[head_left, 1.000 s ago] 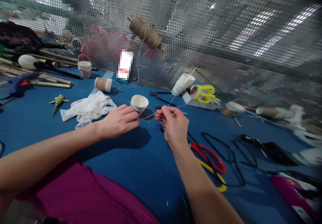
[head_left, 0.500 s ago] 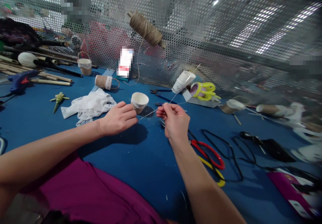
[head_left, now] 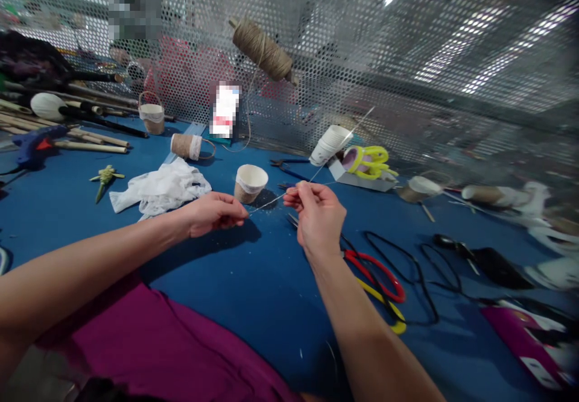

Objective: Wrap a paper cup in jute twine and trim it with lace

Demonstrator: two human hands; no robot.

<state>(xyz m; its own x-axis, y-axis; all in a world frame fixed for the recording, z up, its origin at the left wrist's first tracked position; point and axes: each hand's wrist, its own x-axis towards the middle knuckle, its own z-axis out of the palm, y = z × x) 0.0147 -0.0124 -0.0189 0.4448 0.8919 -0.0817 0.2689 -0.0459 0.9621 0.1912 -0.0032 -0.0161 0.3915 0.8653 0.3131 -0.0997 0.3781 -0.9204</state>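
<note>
Pinched in the fingers of my left hand (head_left: pixel 216 213) is one end of a thin pale twisted wire (head_left: pixel 268 203). Its other part passes through the closed fingers of my right hand (head_left: pixel 320 218), and two untwisted strands spread out beyond them. One strand slants up past the stacked paper cups (head_left: pixel 332 144). Just behind the wire stands a small cup (head_left: pixel 251 180) wrapped in twine with a white lace rim, touched by neither hand. A heap of white lace (head_left: pixel 160 188) lies beyond my left forearm.
Pliers with red handles (head_left: pixel 377 272) and black cords lie by my right forearm. A glue gun (head_left: pixel 38 143) and sticks are at the left. Twine-wrapped little baskets (head_left: pixel 181 146) stand and lie behind. A twine spool (head_left: pixel 262 49) hangs on the perforated metal screen (head_left: pixel 362 40).
My left hand has rolled over, its thumb side now turned up, still pinching the wire. The loose strand beyond my right hand has swung and reaches farther up and right.
</note>
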